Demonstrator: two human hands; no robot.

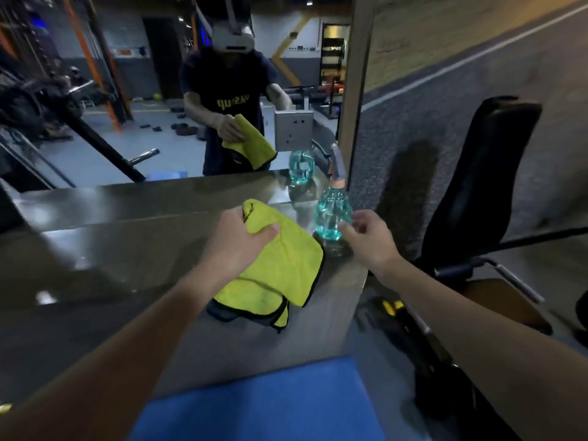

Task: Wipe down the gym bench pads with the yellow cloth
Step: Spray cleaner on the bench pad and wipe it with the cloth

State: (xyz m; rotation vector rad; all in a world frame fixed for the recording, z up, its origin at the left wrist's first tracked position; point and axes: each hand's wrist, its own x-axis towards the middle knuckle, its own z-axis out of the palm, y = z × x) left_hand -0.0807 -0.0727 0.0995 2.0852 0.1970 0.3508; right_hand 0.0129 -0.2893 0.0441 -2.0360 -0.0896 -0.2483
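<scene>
A folded yellow cloth (pixel 283 268) with a dark hem lies on a dark ledge (pixel 127 243) below a wall mirror, its lower edge hanging over the ledge's front. My left hand (pixel 237 241) grips the cloth at its upper left corner. Just to its right stands a clear spray bottle (pixel 332 214) of blue liquid. My right hand (pixel 369 238) is beside the bottle's lower right with fingers apart, at most brushing it. A black padded gym bench back (pixel 483 173) rises at the right, upright and tilted.
The mirror (pixel 159 106) reflects a person, the cloth, the bottle and gym racks. A metal socket plate (pixel 293 130) is mounted on it. A blue mat (pixel 270 405) lies below near me. The bench's metal frame (pixel 496 272) and yellow-marked parts sit low right.
</scene>
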